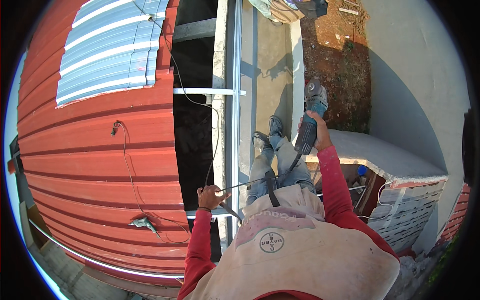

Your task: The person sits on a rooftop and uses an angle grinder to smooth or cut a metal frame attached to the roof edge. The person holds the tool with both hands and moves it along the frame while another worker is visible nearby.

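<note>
My right hand [314, 130] is wrapped round a teal and black angle grinder [309, 138], held out at the right with its head away from me. My left hand [211, 196] grips a dark power cord [245, 184] near the gap beside the red roof. The cord runs toward the grinder's rear, and a thin cable [216, 140] passes up from that hand. Below me, my feet [275, 127] stand on a narrow concrete strip [271, 45] beside long pale metal rails [235, 125].
Red corrugated roofing [95, 165] on the left carries a blue metal sheet [107, 60], a corded drill [144, 224] and a plug [115, 127]. A dark opening [192, 140] separates roof and ledge. Cloth bundles [285, 10] lie ahead; dirt [340, 70] and a concrete-topped structure [395, 160] are right.
</note>
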Available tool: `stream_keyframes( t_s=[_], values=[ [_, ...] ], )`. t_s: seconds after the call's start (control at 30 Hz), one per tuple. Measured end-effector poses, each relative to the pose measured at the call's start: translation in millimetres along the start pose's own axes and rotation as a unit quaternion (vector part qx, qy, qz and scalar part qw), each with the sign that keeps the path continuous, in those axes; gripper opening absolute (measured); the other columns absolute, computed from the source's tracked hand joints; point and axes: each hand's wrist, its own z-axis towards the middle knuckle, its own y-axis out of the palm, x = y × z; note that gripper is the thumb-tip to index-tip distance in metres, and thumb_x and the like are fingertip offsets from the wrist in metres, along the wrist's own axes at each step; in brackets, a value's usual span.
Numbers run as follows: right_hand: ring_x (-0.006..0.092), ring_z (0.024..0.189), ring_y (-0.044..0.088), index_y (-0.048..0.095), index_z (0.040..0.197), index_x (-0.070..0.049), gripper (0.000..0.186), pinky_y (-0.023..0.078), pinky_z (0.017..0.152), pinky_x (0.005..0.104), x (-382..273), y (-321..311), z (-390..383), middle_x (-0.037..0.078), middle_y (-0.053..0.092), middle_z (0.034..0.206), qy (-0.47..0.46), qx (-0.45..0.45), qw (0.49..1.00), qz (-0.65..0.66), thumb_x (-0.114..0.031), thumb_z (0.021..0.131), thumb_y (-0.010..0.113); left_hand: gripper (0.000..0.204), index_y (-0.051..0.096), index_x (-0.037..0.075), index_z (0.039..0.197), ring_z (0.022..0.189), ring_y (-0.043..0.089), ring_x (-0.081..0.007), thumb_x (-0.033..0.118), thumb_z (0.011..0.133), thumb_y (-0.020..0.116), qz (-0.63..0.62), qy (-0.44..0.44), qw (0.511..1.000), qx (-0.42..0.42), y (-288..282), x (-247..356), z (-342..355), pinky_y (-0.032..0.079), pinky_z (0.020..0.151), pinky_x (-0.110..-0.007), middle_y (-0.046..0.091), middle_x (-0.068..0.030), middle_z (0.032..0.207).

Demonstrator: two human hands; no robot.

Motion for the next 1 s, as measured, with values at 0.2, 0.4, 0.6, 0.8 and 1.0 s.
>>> stream_keyframes(
  t_s=[0.2, 0.4, 0.6, 0.8, 1.0],
  values=[
    [0.0206, 0.072, 0.068, 0.064, 0.097, -0.001, 0.047, 0.055, 0.062, 0.035, 109.8, -34.0, 104.4, 0.012, 0.067, 0.086, -0.004, 0.083, 0.968, -0.238, -0.043, 0.081, 0.075, 0.073, 0.048, 0.015, 0.136, 0.132, 0.049, -0.0303, 0.04, 0.071, 0.069, -0.005, -0.154, 0.91, -0.385, 35.9, -51.1, 55.1, -0.005, 0.112, -0.068, 0.058, -0.0125, 0.133],
    [0.0325, 0.086, 0.064, 0.062, 0.108, 0.006, 0.072, 0.047, 0.08, 0.0403, 257.9, -47.0, 222.5, 0.021, 0.067, 0.092, -0.033, 0.163, 0.903, -0.395, -0.063, 0.092, 0.05, 0.075, 0.045, 0.0, 0.138, 0.13, 0.048, -0.0261, 0.062, 0.097, 0.04, -0.583, -0.216, 0.748, -0.233, 114.0, 82.5, 253.5, 0.03, 0.111, -0.04, 0.054, -0.021, 0.133],
    [0.0318, 0.099, 0.061, 0.054, 0.103, 0.008, 0.074, 0.045, 0.084, 0.0404, 308.6, -23.5, 281.2, 0.025, 0.063, 0.1, -0.059, 0.103, 0.967, -0.227, -0.063, 0.098, 0.035, 0.079, 0.068, -0.004, 0.094, 0.082, 0.067, -0.0211, 0.071, 0.09, 0.046, -0.425, -0.287, 0.857, -0.041, 199.3, 112.5, 336.8, 0.052, 0.079, -0.032, 0.067, -0.0155, 0.086],
    [0.019, 0.091, 0.061, 0.059, 0.115, 0.0, 0.075, 0.047, 0.083, 0.0308, 311.1, -36.8, 310.9, 0.006, 0.063, 0.097, 0.162, -0.024, 0.979, -0.121, -0.069, 0.094, 0.041, 0.08, 0.063, 0.0, 0.09, 0.052, 0.063, -0.0189, 0.076, 0.089, 0.038, -0.6, -0.293, 0.731, -0.143, 207.3, 88.9, 357.8, 0.053, 0.05, -0.03, 0.063, -0.0104, 0.068],
    [0.0194, 0.081, 0.065, 0.057, 0.118, -0.005, 0.071, 0.053, 0.074, 0.032, 313.4, -45.8, 316.8, 0.008, 0.066, 0.092, 0.186, -0.105, 0.974, 0.073, -0.069, 0.091, 0.044, 0.082, 0.066, -0.003, 0.085, 0.05, 0.063, -0.0187, 0.076, 0.088, 0.042, -0.606, -0.276, 0.731, -0.148, 199.7, 91.1, 363.9, 0.052, 0.045, -0.031, 0.064, -0.012, 0.066]
  ],
)
